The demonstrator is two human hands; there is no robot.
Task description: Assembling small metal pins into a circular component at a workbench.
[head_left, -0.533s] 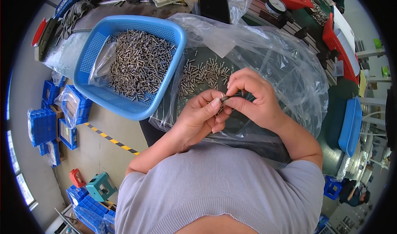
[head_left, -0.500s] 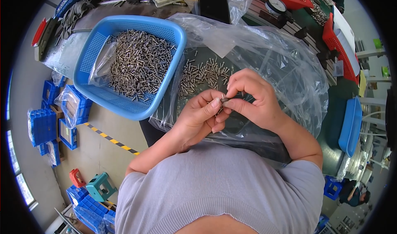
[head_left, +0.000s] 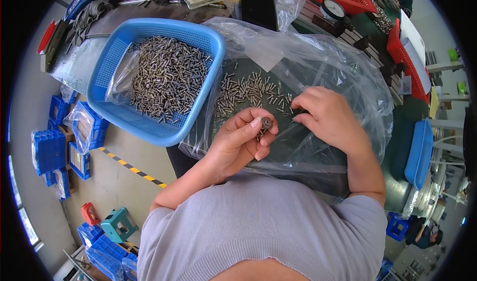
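Blue crates (head_left: 49, 152) stand along the workshop wall to the left, and before me a dark green surface (head_left: 405, 132) lies partly under clear plastic (head_left: 365, 87). A blue basket (head_left: 218, 47) holds a heap of metal pins (head_left: 169, 77); loose pins (head_left: 243, 89) lie scattered just beside it. The left hand (head_left: 238, 139) grips a small round disc (head_left: 267, 123) between thumb and fingers, near the loose pins. The right hand (head_left: 328, 117), thumb and fingers parted, is at their right edge; whether it touches any I can't tell.
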